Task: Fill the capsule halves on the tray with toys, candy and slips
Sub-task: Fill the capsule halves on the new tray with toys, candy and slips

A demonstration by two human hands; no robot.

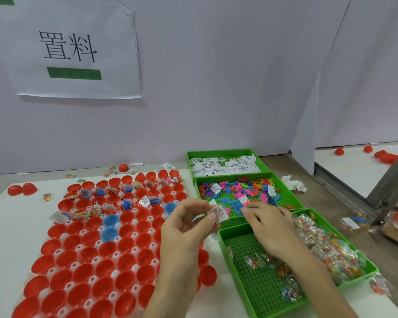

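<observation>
A white holder tray [94, 249] carries many red capsule halves [85, 274] and a few blue ones [110, 220]; several halves at the far end hold toys, candy and slips. My left hand [189, 226] pinches white printed slips [217, 213] between thumb and fingers, just right of the tray. My right hand [269, 228] reaches over the green toy bin [287, 191], its fingertips at a white slip [243, 200] among the coloured toys [246, 189].
A green bin of slips [225, 165] stands at the back and a green bin of candy packets [326, 251] at the front right. Loose red halves [21, 189], candy packets and a crumpled tissue [293, 183] lie around. A white wall stands close behind.
</observation>
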